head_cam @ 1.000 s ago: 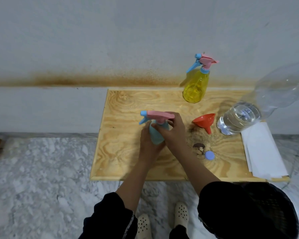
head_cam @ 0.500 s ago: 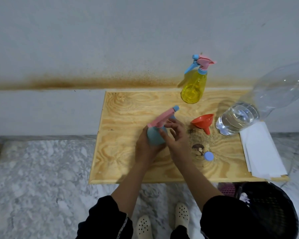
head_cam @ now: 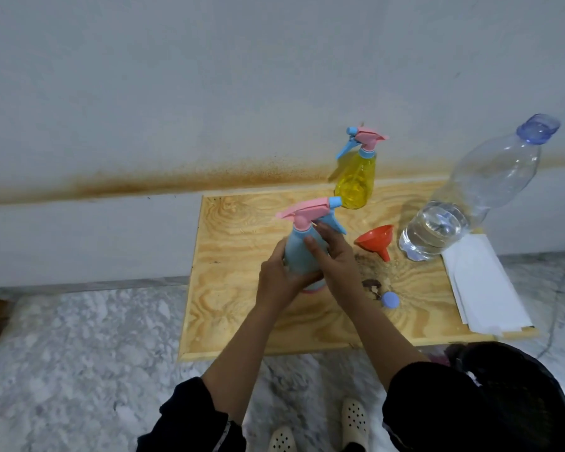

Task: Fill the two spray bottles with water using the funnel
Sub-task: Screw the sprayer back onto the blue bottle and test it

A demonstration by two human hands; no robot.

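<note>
Plywood board (head_cam: pixel 229 223) is the bench. We place everything relative to the blue spray bottle (head_cam: pixel 302 252), near the board's middle. We cannot tell whether its base rests on the wood or hangs just above it.

Left of the bottle: left hand (head_cam: pixel 276 282), fingers curled round the lower body, gripping it.
On top of the bottle: pink spray head (head_cam: pixel 302 210), seated on the neck, nozzle pointing right.
Right of the bottle: right hand (head_cam: pixel 336 259), fingers and thumb wrapped about the shoulder just under the collar.

Behind and right of the bottle, apart from it: yellow spray bottle (head_cam: pixel 356 181), upright, head on.
Right of the bottle, near the right hand: orange funnel (head_cam: pixel 374 236), on its side, untouched.
Right and nearer us: blue cap (head_cam: pixel 389 300).
Further right: water bottle (head_cam: pixel 454 223), uncapped, water in the lower part only.
Furthest right: white paper (head_cam: pixel 483 282).

Judgement: the step in hand is unscrewing the head. Neither spray bottle is open, so we take filling as not begun. To do it well, we let the left hand clamp the body without turning. We move the right-hand grip up onto the collar, not the trigger, and twist there. Once it is loose, we lift the head straight up so the dip tube clears the neck. We then lay it left of the bottle, away from the funnel. The bottle should be upright throughout.
</note>
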